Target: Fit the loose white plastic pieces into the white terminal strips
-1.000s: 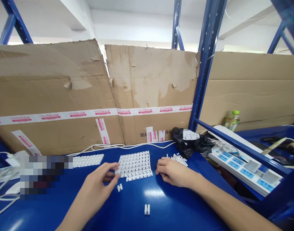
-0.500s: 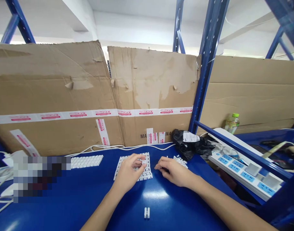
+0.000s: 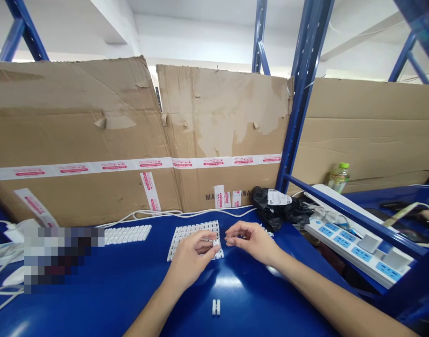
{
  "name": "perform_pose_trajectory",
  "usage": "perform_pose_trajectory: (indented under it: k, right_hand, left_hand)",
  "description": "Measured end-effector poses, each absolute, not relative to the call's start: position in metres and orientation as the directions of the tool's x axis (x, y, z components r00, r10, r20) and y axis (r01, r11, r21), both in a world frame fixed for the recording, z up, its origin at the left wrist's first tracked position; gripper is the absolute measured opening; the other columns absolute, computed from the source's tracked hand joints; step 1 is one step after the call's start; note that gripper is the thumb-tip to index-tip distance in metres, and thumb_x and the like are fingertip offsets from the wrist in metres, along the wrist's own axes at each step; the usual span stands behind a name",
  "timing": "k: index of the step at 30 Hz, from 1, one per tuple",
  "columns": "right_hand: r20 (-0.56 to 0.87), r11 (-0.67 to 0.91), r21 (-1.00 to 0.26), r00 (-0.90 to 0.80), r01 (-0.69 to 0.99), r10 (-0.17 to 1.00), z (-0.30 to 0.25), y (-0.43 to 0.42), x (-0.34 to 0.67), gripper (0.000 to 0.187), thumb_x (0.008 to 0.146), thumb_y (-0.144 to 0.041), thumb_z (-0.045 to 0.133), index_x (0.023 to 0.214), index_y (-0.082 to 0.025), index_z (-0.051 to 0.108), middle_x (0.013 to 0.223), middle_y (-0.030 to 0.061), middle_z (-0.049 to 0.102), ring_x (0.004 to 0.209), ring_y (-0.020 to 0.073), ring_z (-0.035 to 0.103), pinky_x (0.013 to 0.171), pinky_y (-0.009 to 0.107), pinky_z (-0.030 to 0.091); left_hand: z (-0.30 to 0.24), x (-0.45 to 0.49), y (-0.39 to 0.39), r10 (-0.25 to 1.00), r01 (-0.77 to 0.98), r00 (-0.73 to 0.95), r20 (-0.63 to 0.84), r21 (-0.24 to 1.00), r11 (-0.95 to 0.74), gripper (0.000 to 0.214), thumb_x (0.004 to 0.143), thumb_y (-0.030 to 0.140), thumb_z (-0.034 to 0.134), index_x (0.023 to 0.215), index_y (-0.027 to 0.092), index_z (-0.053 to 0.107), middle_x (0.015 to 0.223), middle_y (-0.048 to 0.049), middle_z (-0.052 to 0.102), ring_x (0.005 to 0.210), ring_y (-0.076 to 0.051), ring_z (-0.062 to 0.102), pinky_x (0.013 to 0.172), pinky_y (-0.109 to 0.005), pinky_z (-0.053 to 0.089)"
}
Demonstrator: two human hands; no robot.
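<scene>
My left hand (image 3: 191, 257) is over the near side of a flat grid of small white plastic pieces (image 3: 186, 230). Its thumb and fingers are curled together at the tips; whatever they grip cannot be told apart from the white grid behind. My right hand (image 3: 253, 241) is just right of the grid, its thumb and fingertips pinched and facing the left hand. Anything in that pinch is too small to name. Behind the right hand, a pile of tiny white pieces (image 3: 268, 230) is partly hidden. Closer to me, a pair of short white plastic bars (image 3: 216, 307) lies on the blue table (image 3: 130, 290).
Another block of white pieces (image 3: 130, 234) lies to the left, beside a blurred-out area. A black plastic bag (image 3: 281, 210) sits at the back right. Beyond the blue rail (image 3: 355, 217) are a power strip (image 3: 351, 248) and a bottle (image 3: 339, 178). Cardboard (image 3: 221, 117) walls the back.
My right hand has lifted slightly from beside the small pile, its fingertips now pinched near the left hand. My left hand has shifted slightly right and toward me.
</scene>
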State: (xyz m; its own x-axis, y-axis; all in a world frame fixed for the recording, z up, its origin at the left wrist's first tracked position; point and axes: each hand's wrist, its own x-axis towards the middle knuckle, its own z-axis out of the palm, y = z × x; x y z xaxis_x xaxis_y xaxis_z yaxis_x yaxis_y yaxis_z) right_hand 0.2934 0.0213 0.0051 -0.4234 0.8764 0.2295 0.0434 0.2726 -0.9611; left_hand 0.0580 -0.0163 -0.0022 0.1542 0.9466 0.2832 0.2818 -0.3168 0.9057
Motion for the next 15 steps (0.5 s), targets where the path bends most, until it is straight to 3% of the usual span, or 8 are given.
perform_pose_trajectory:
  k: [5, 9, 15]
  right_hand:
    - [0.207, 0.2, -0.978, -0.395, -0.06, 0.895, 0.007, 0.016, 0.286, 0.029, 0.074, -0.039, 0.093, 0.092, -0.02, 0.079, 0.092, 0.0045, 0.081, 0.09, 0.0227, 0.078, 0.089, 0.037, 0.061]
    - [0.204, 0.154, -0.976, -0.412, -0.152, 0.888, 0.001, 0.016, 0.283, 0.028, 0.074, -0.036, 0.093, 0.091, -0.02, 0.078, 0.09, 0.0032, 0.081, 0.089, 0.0214, 0.079, 0.088, 0.035, 0.062]
    - [0.347, 0.331, -0.937, -0.386, -0.11, 0.855, -0.007, 0.017, 0.282, 0.018, 0.081, -0.028, 0.088, 0.094, -0.022, 0.077, 0.093, 0.0015, 0.077, 0.084, 0.017, 0.074, 0.08, 0.031, 0.06]
  left_hand:
    - [0.002, 0.066, -0.023, 0.954, 0.27, 0.179, 0.242, 0.92, -0.284, 0.026, 0.084, 0.033, 0.08, 0.108, 0.024, 0.075, 0.107, -0.0047, 0.084, 0.096, -0.026, 0.083, 0.086, -0.037, 0.071]
    - [0.004, 0.069, -0.026, 0.954, 0.26, 0.182, 0.236, 0.925, -0.279, 0.03, 0.082, 0.032, 0.082, 0.11, 0.024, 0.076, 0.1, -0.0046, 0.085, 0.091, -0.026, 0.084, 0.083, -0.037, 0.071]
    - [0.006, 0.069, -0.028, 0.954, 0.254, 0.172, 0.246, 0.925, -0.284, 0.032, 0.081, 0.032, 0.082, 0.111, 0.024, 0.075, 0.098, -0.0048, 0.085, 0.089, -0.026, 0.084, 0.082, -0.037, 0.071]
